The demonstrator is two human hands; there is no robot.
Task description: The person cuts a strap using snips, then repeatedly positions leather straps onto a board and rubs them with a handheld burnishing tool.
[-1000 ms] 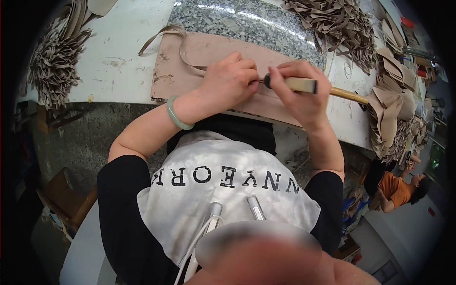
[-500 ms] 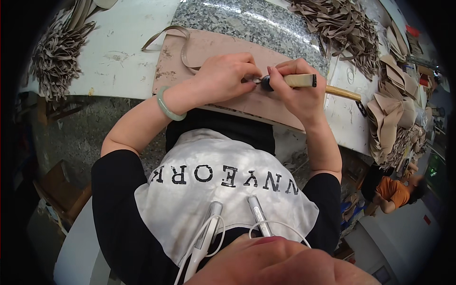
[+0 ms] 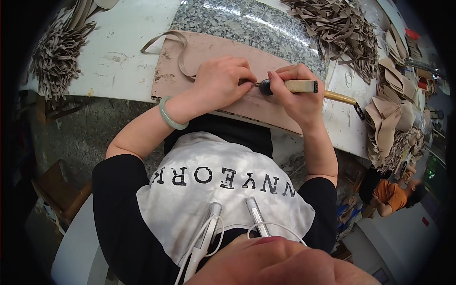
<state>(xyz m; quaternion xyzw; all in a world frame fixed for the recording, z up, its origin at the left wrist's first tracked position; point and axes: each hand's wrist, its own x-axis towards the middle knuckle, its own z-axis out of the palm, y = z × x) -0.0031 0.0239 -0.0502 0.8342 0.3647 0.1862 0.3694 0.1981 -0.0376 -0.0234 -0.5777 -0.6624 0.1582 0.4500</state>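
Observation:
My left hand (image 3: 221, 81) presses down on a tan strap (image 3: 183, 57) that lies across a pinkish-brown work board (image 3: 209, 50); its fingertips pinch the strap near the tool's tip. My right hand (image 3: 297, 95) grips a tool with a pale wooden handle (image 3: 299, 86) and a dark round ferrule, its point aimed left at the strap under my left fingers. A pale green bangle (image 3: 170, 114) circles my left wrist. The strap's far end loops away to the upper left.
A speckled granite slab (image 3: 237, 19) lies behind the board. Heaps of tan straps sit at the far left (image 3: 57, 52) and upper right (image 3: 342, 28); folded tan pieces (image 3: 389, 114) pile at the right. A wooden-handled tool (image 3: 342, 98) lies on the white table. Another person crouches at lower right (image 3: 392, 194).
Both hands have stayed together on the board, the tool's tip working at the strap; the camera view has shifted slightly, and the hands sit a little lower and more central.

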